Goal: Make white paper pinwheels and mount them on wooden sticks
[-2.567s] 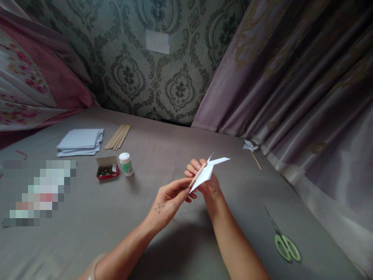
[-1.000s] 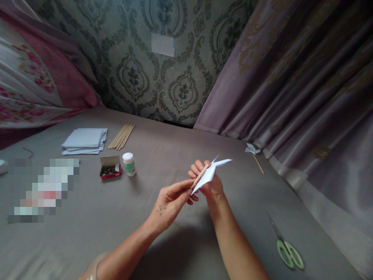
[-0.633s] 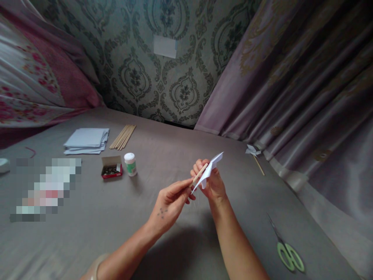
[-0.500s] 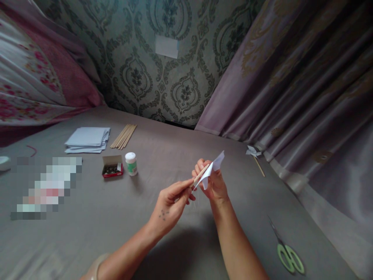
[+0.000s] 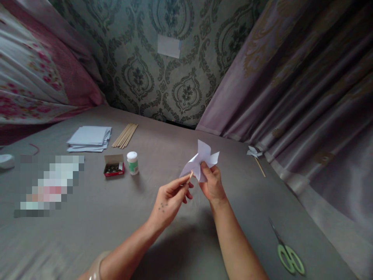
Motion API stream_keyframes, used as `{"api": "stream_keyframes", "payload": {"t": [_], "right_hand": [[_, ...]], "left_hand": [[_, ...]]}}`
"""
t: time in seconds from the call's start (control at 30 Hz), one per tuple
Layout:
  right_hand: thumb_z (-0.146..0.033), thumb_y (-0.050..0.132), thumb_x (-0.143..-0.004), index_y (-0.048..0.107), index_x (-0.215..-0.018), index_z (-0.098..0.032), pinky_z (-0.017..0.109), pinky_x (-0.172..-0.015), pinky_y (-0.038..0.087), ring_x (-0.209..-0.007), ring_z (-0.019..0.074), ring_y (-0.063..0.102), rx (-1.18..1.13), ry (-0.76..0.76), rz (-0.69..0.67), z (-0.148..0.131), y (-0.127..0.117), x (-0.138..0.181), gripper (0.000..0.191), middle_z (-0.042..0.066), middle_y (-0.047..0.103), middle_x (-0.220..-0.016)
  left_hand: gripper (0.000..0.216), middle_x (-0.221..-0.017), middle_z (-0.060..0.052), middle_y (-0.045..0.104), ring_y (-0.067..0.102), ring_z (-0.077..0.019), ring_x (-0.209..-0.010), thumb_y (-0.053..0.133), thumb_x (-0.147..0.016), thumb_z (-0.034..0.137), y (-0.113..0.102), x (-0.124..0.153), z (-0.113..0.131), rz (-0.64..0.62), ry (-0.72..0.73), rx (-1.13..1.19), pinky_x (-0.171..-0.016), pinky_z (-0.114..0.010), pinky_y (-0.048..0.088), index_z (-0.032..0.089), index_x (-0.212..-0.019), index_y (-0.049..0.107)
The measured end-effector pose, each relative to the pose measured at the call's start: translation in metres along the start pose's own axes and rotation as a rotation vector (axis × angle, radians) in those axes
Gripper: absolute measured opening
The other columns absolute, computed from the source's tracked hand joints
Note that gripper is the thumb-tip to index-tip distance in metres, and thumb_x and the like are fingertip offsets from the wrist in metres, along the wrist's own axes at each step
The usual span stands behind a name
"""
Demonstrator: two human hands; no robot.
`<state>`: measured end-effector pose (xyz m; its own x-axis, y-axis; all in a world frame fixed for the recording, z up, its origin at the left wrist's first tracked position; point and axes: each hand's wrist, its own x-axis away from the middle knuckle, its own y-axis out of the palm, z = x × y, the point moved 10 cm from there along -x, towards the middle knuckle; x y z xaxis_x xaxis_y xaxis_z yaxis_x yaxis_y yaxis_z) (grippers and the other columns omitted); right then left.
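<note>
One stick (image 5: pixel 190 178) gripped by left hand (image 5: pixel 170 197), paper pinwheel (image 5: pixel 199 157), now face-on, edge-on earlier, pinched by right hand (image 5: pixel 212 184)

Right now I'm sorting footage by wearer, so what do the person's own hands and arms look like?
Both are ungloved, with no rings or watch that I can make out. The left hand has a cluster of small dark dots on its back, toward the wrist. A pale sleeve edge shows low on that arm. The right hand shows no markings, and its forearm is bare.

Patterned wall (image 5: pixel 136 77) behind; purple curtain (image 5: pixel 279 89) right; floral cloth (image 5: pixel 32 74) left.
</note>
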<state>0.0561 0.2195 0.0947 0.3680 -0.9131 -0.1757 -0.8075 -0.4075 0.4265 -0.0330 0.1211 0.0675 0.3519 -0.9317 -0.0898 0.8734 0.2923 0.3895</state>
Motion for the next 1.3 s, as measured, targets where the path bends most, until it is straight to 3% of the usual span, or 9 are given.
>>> {"api": "stream_keyframes", "payload": {"t": [0.33, 0.63, 1.03, 1.3], "right_hand": [[-0.037, 0.077, -0.064, 0.067, -0.075, -0.016, 0.023, -0.055, 0.044, -0.056, 0.0117, 0.056, 0.0, 0.113, 0.074, 0.022, -0.005, -0.008, 0.025, -0.001, 0.065, -0.065], [-0.034, 0.079, -0.06, 0.066, -0.069, -0.016, 0.021, -0.051, 0.041, -0.052, 0.0089, 0.053, -0.044, 0.134, 0.139, 0.025, -0.01, -0.007, 0.024, -0.002, 0.064, -0.061], [-0.028, 0.079, -0.064, 0.068, -0.076, -0.02, 0.021, -0.052, 0.044, -0.061, 0.01, 0.057, -0.216, 0.16, 0.089, 0.017, -0.017, -0.013, 0.019, -0.003, 0.068, -0.071], [-0.047, 0.074, -0.068, 0.072, -0.083, -0.017, 0.022, -0.056, 0.049, -0.06, 0.0104, 0.058, -0.325, 0.258, 0.028, 0.024, -0.014, -0.011, 0.034, 0.002, 0.069, -0.076]], "left_hand": [[0.04, -0.082, -0.008, 0.069, 0.06, -0.012, -0.058, 0.074, -0.068, 0.035, -0.008, -0.005, -0.018, 0.035, -0.135, 0.084, -0.051, -0.022, 0.045, 0.011, -0.1, 0.071], [0.04, -0.079, -0.007, 0.069, 0.061, -0.0123, -0.058, 0.076, -0.067, 0.035, -0.008, -0.006, -0.02, 0.039, -0.143, 0.09, -0.053, -0.023, 0.047, 0.011, -0.098, 0.069], [0.039, -0.077, -0.008, 0.07, 0.065, -0.0152, -0.061, 0.074, -0.07, 0.042, -0.003, -0.005, -0.024, -0.03, -0.156, 0.039, -0.058, -0.026, 0.051, 0.011, -0.092, 0.067], [0.038, -0.076, -0.007, 0.071, 0.065, -0.0155, -0.062, 0.075, -0.068, 0.042, -0.002, -0.003, -0.018, -0.008, -0.126, -0.009, -0.058, -0.026, 0.052, 0.012, -0.091, 0.068]]}}
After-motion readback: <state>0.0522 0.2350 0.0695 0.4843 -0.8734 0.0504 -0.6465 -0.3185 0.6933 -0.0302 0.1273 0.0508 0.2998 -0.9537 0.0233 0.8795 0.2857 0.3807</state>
